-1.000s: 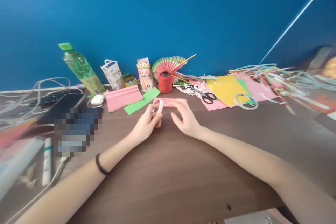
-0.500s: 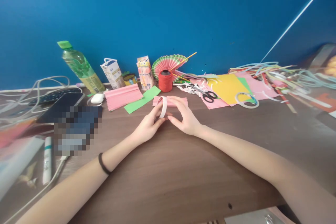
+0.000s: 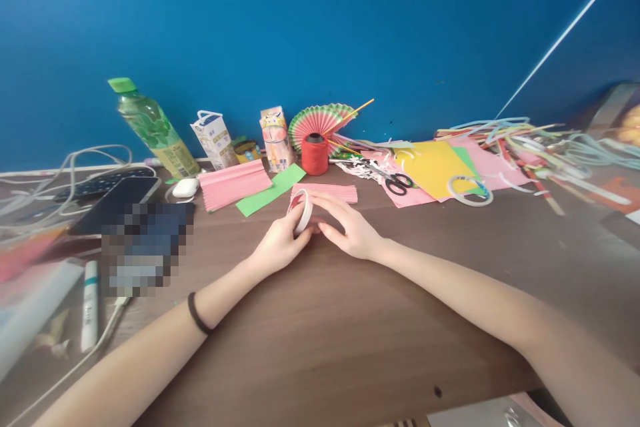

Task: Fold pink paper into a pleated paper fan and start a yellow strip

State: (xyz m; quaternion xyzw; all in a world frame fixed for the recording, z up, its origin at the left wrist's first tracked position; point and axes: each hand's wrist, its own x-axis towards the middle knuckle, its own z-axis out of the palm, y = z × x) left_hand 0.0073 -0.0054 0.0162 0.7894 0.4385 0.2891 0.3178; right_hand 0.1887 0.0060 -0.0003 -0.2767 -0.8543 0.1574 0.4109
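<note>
My left hand [image 3: 280, 240] is closed around a roll of white tape [image 3: 305, 213], held on edge just above the table, with its reddish inside showing. My right hand [image 3: 350, 227] faces it with thumb and fingers apart. Its fingertips come up to the right side of the roll; whether they touch it I cannot tell. Just behind the hands lies a pleated pink paper strip [image 3: 335, 192], partly covered by the fingers. To the left are a flat green paper strip [image 3: 273, 190] and a larger pleated pink paper [image 3: 235, 185].
Along the wall stand a green bottle [image 3: 157, 127], two cartons, a red thread spool [image 3: 315, 157] and a pleated paper fan [image 3: 313, 121]. Black-handled scissors [image 3: 399, 184], coloured sheets [image 3: 435, 167] and another ring-shaped roll [image 3: 470, 200] lie right. Phones, cables and a marker [image 3: 90, 307] lie left.
The tape roll has shifted slightly left and turned, so more of its inside shows. My left hand still holds it; my right hand has barely moved.
</note>
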